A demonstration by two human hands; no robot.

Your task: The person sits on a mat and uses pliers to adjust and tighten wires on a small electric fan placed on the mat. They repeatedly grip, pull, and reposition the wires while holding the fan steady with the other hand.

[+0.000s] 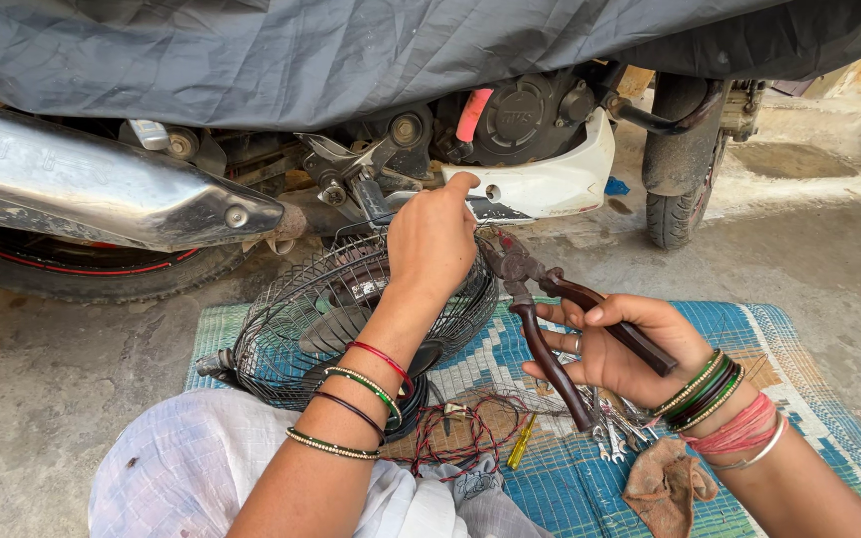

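Step in hand: wire work at the top rim of the fan guard (301,319) — judged from how the two hands meet there; the exact wire or clip is hidden behind the left hand.
Left hand (432,237): fingers curled and pinching at the upper rim of the guard, index fingertip up; what it pinches cannot be made out.
Right hand (622,349): closed round the two dark-red handles of the pliers (550,319), handles spread apart, so the nose looks part open.
Pliers nose: just right of the left hand, pointing at the spot it holds — touching the guard or not, cannot tell.
Fan guard: a round black wire cage, lying tilted under the left forearm, half on the woven mat (799,389) and half on the concrete floor (42,389).
Next move, as a judgement: calls for a steady left-hand pinch and a short, aimed close of the pliers; the fingertips sit close to the nose, so a slip could nip them.
Edges ahead of the hands: the covered motorbike (510,120) with its exhaust pipe (102,189) stands right behind the guard — little room forward.
Open room: to the right of the right hand the mat is fairly bare.
Below the right hand: small tools (610,433), a yellow screwdriver (521,441), red and black wires (460,438) and a brown rag (665,483).
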